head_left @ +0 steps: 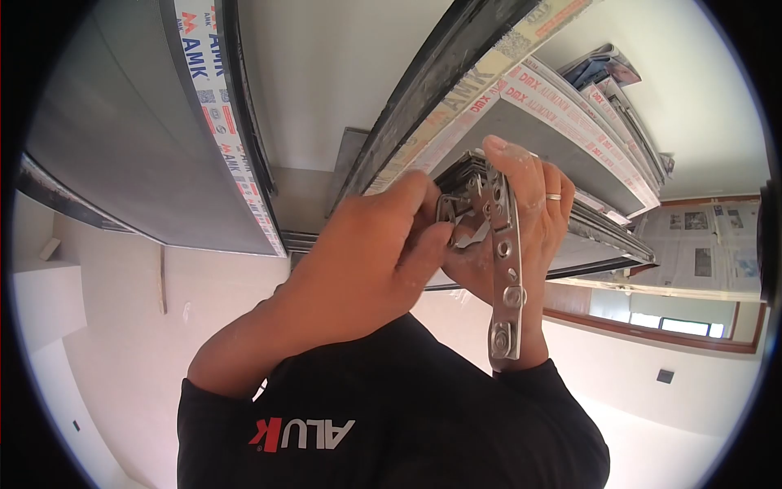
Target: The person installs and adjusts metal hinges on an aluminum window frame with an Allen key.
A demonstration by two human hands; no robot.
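Observation:
A silver metal hinge-like piece (505, 281) with a long perforated arm hangs in my right hand (533, 191). That hand is wrapped behind and around it, with the thumb near its top end and a ring on one finger. My left hand (366, 253) comes in from the left, its thumb and forefinger pinched on the small folded linkage (454, 208) at the piece's upper left side. The fingertips partly hide what lies between them. Both hands are close together, in front of the black shirt (391, 399).
A dark panel (122, 122) with an AMK-taped edge stands at upper left. Behind my hands are long taped frames (456, 106) and a stack of DMX-taped panels (570, 122). A wood-framed opening (652, 322) and a wrapped panel (709, 244) are at the right.

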